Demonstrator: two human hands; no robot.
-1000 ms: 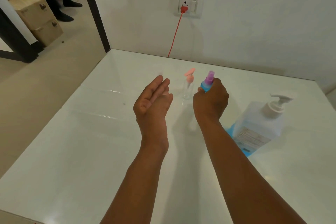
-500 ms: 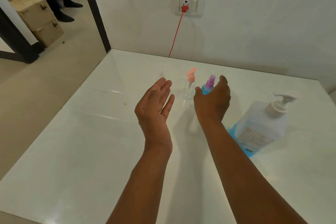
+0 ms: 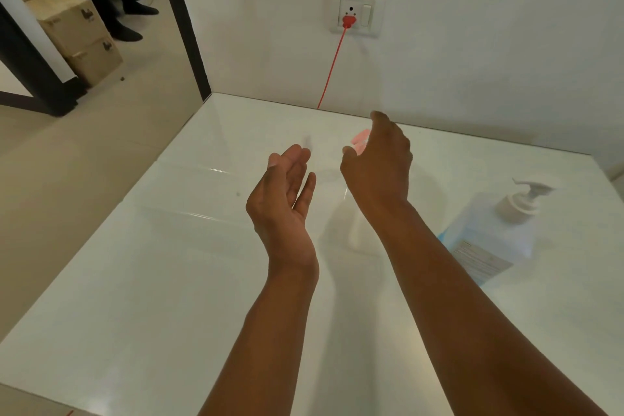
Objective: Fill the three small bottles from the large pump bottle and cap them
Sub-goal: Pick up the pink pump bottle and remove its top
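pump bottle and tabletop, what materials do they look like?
Pump bottle: looks like translucent frosted plastic, since blue shows through at its base; its pump head is opaque white, matte, likely plastic too. Tabletop: white and glossy, with sharp highlight streaks and faint reflections; could be glass, laminate or polished stone, the look leaves that open.

Two hands (image 3: 287, 199), one pump bottle (image 3: 489, 240) (one pink cap (image 3: 359, 138))

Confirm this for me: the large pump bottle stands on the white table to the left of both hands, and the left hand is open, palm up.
Not quite. In the head view the large pump bottle stands on the white table to the right of both hands, beyond the right hand. The left hand is indeed open, palm up.
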